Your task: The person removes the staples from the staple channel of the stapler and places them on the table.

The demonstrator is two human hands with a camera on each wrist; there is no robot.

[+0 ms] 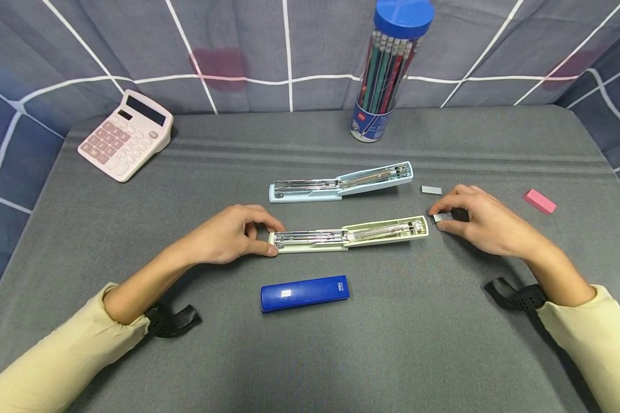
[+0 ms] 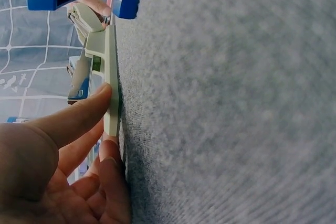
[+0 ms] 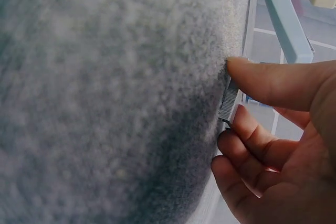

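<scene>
A pale green stapler (image 1: pixel 312 249) lies opened out flat on the grey cloth, its metal staple channel bare. My left hand (image 1: pixel 231 234) grips its left end, the thumb along the near side of the base (image 2: pixel 112 108) in the left wrist view. Just beyond the stapler's right end, my right hand (image 1: pixel 483 222) pinches a short strip of staples (image 1: pixel 442 217) between thumb and fingers, close over the cloth. The right wrist view shows the strip's ridged side (image 3: pixel 229 100). Behind it lies a second staple strip (image 1: pixel 431 190).
A light blue stapler (image 1: pixel 310 198), also opened out, lies behind the green one. In front is a closed dark blue stapler (image 1: pixel 305 293). A pink eraser (image 1: pixel 539 201) is at right, a calculator (image 1: pixel 126 136) at back left, and a tall tub of pencils (image 1: pixel 370 117) at the back.
</scene>
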